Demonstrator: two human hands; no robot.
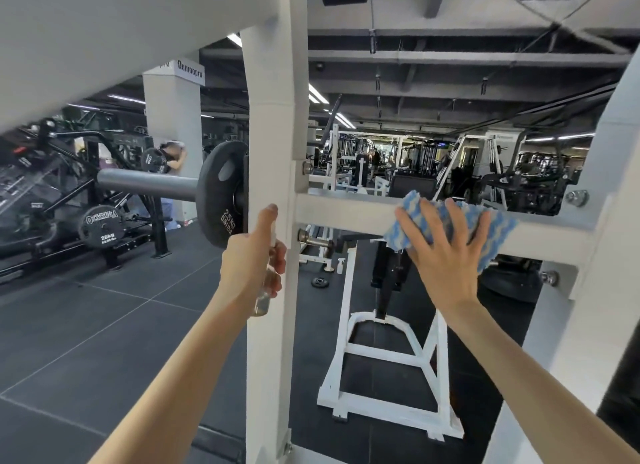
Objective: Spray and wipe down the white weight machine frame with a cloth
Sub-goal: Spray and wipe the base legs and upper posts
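Here the right hand (446, 252) presses the cloth (498, 228) with straight fingers on the white crossbar (346, 212), which runs sideways toward the left hand (256, 252) gripping the spray bottle (265, 297).

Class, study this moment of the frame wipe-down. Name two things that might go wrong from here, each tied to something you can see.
1. The right hand presses the cloth flat against the crossbar with straight fingers, not gripping it, so it may slip and fall.
2. The left hand holds the spray bottle close beside the upright post; it may knock against it.
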